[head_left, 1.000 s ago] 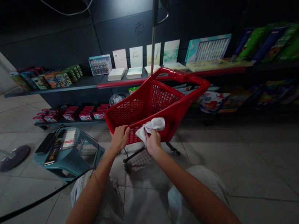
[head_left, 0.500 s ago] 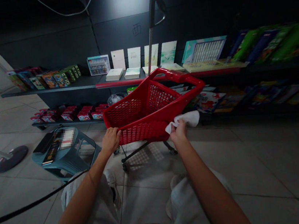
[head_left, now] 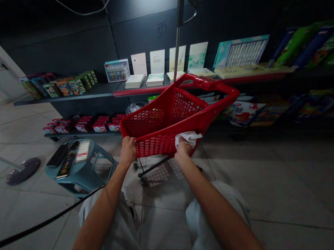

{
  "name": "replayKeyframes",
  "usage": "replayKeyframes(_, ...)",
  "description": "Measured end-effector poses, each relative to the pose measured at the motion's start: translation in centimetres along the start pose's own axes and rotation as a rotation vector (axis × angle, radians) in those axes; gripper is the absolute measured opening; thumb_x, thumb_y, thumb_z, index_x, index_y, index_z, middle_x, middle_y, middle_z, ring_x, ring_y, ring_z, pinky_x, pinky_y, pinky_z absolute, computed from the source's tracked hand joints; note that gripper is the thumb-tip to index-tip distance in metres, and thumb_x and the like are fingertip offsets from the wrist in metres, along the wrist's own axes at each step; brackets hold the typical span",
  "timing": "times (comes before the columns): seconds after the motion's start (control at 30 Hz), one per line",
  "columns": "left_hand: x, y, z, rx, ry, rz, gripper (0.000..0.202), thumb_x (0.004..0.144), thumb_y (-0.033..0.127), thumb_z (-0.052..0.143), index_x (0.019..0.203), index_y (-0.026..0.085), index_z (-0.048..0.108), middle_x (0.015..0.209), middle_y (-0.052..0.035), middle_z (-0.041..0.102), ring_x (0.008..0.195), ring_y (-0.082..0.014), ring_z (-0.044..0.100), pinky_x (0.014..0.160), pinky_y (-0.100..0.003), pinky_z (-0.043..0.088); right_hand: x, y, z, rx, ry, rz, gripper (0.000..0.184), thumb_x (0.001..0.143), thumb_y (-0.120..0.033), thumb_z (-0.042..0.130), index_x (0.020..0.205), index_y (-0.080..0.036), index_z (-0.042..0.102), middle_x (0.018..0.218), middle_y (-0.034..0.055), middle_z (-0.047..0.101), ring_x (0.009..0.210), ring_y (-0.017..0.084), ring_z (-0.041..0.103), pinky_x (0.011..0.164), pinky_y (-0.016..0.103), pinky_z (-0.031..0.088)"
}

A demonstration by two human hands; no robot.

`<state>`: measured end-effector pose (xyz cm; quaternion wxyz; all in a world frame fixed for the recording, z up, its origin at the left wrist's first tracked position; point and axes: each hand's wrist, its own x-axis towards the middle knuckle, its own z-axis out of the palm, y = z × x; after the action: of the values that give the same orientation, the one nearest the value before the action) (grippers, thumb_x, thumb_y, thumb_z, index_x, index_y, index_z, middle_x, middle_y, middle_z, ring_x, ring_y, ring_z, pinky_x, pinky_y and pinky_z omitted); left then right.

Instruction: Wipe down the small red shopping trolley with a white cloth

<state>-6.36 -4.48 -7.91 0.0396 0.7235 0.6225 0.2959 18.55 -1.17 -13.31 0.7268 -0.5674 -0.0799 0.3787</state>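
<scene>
A red plastic shopping cart (head_left: 157, 143) stands on its wheels in front of me, its handle up to the right. My left hand (head_left: 127, 150) is closed over the near left corner of the basket rim. In my right hand (head_left: 183, 149) is a crumpled white cloth (head_left: 191, 137), pressed against the near side wall of the basket toward its right end. The fingertips of that hand are partly hidden by the cloth. Through the mesh, the cart's inside shows no goods.
A blue-grey plastic stool (head_left: 83, 175) at left carries a phone and other dark items. Behind the cart runs a shelf (head_left: 89, 92) with books, boxes and packets. A round stand base (head_left: 23, 170) and a black cable (head_left: 44, 221) lie at left.
My right hand has moved left along the cart's side with the white cloth, now flat against the mesh. My left hand stays on the rim corner. The view has shifted slightly.
</scene>
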Motion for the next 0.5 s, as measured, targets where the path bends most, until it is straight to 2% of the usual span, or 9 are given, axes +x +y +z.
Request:
replayKeyframes(0.1,1.2,-1.6,0.6,-0.056,0.053,-0.049,0.038,0.106,0.025,0.037,0.13,0.022,0.066,0.148,-0.0122,0.053,0.155,-0.0269,0.031,0.13,-0.05,0.028,-0.7,0.1,0.6,0.002,0.046,0.032,0.031,0.078,-0.027,0.072,0.106,-0.017,0.063,0.105,0.0057,0.074,0.096,0.017,0.074,0.072,0.021,0.062)
replayKeyframes(0.2,2.4,-3.4,0.7,-0.111,0.114,-0.121,0.044,0.106,0.028,0.039,0.145,0.025,0.059,0.166,-0.0101,0.035,0.161,-0.03,0.019,0.131,-0.057,0.023,-1.0,0.1,1.4,0.05,-0.001,0.084,0.037,0.071,-0.017,0.074,0.106,-0.018,0.062,0.102,0.0015,0.074,0.092,0.015,0.073,0.069,0.02,0.061)
replayKeyframes(0.27,3.1,-4.6,0.5,-0.157,0.124,-0.133,0.046,0.107,0.032,0.039,0.15,0.027,0.055,0.17,-0.0093,0.03,0.161,-0.0285,0.022,0.131,-0.055,0.024,-1.0,-0.1,1.9,0.066,-0.027,0.117,0.038,0.069,-0.011,0.072,0.104,-0.019,0.061,0.096,-0.0011,0.073,0.086,0.014,0.073,0.067,0.021,0.061)
replayKeyframes(0.37,4.0,-5.9,0.3,-0.196,0.128,-0.128,0.048,0.107,0.037,0.039,0.15,0.023,0.055,0.17,-0.011,0.03,0.16,-0.025,0.028,0.131,-0.046,0.026,-0.5,-0.3,2.9,0.076,-0.077,0.14,0.032,0.069,-0.008,0.07,0.097,-0.02,0.058,0.086,-0.0047,0.07,0.076,0.013,0.071,0.065,0.023,0.062)
replayKeyframes(0.5,4.4,-6.1,0.5,-0.185,0.189,-0.171,0.049,0.107,0.041,0.037,0.147,0.02,0.057,0.169,-0.0124,0.032,0.159,-0.0259,0.029,0.13,-0.044,0.029,0.1,0.0,3.5,0.078,-0.101,0.166,0.03,0.069,-0.009,0.067,0.093,-0.022,0.054,0.08,-0.0053,0.068,0.072,0.013,0.07,0.066,0.024,0.062)
